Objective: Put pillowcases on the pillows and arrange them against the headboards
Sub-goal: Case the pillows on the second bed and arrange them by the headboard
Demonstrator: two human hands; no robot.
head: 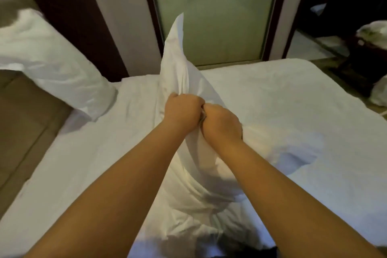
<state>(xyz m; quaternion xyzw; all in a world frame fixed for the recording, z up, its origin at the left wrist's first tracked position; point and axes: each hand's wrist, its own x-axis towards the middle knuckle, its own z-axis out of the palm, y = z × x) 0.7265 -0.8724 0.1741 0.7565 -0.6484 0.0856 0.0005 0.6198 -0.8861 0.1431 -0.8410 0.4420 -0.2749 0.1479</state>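
Observation:
A white pillow in a white pillowcase (180, 65) stands on edge in the middle of the bed (293, 111), its far corner pointing up. My left hand (182, 109) and my right hand (222, 121) sit side by side, both clenched on the fabric along the pillow's upper edge. The pillow's near end bulges toward me between my forearms. A second white pillow (52, 63) lies at the left against the padded headboard (31, 132), blurred.
Beyond the bed stand a frosted glass panel (213, 12) in a dark frame and a white wall strip. At the right, past the bed's corner, dark furniture (364, 56) carries white bundles. The bed sheet is rumpled to my right.

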